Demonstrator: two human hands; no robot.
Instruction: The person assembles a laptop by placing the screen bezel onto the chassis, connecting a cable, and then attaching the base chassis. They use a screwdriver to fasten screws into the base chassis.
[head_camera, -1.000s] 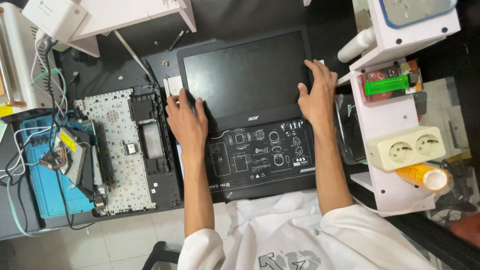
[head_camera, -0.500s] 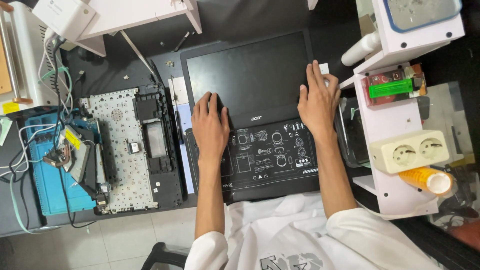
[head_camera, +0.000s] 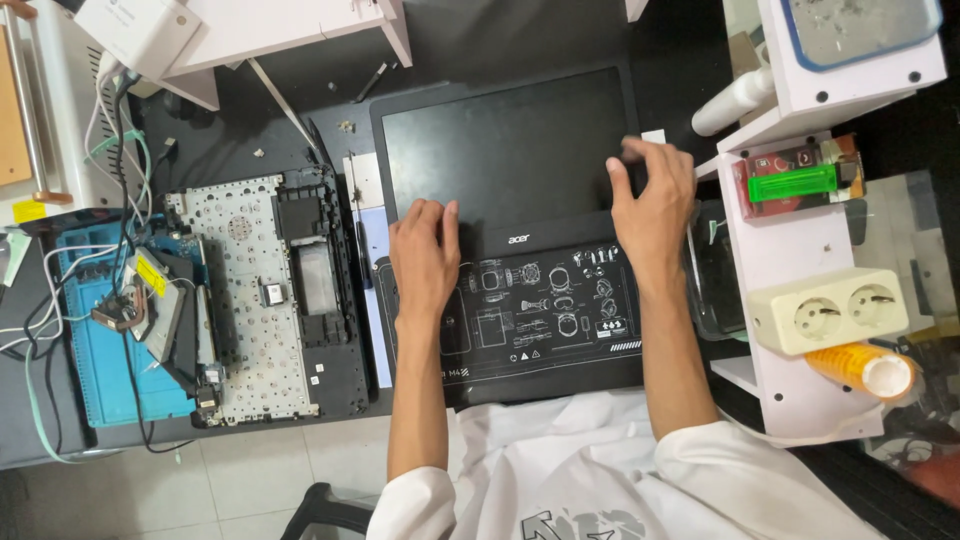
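Laptop screen panel lies flat at twelve o'clock on the black mat, long axis running nine to three. Left hand rests flat, fingers loosely together, on its lower-left edge. Right hand curls over the right edge at three o'clock, equally near.

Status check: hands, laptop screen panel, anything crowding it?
Left hand flat on screen panel bottom edge. Right hand grips its right edge. Dismantled laptop base close on left, apart.
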